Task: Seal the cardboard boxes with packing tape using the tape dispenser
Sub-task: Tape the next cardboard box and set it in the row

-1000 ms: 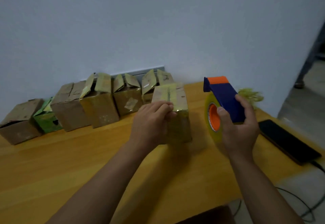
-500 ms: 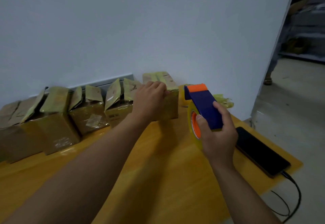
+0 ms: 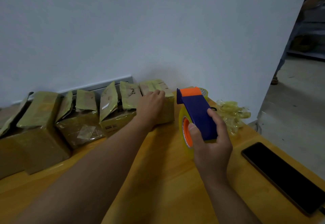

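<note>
Left hand (image 3: 151, 106) curls over taped brown cardboard box (image 3: 158, 90) at wall row's right end, likely parking it; right hand (image 3: 211, 143) grips blue-orange tape dispenser (image 3: 197, 113) above yellow table (image 3: 158, 179), ready.

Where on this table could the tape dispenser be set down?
Bare wood lies between the two forearms, and more in front of the boxes at near left. The right edge is crowded: phone, crumpled tape. Boxes line the wall.
</note>
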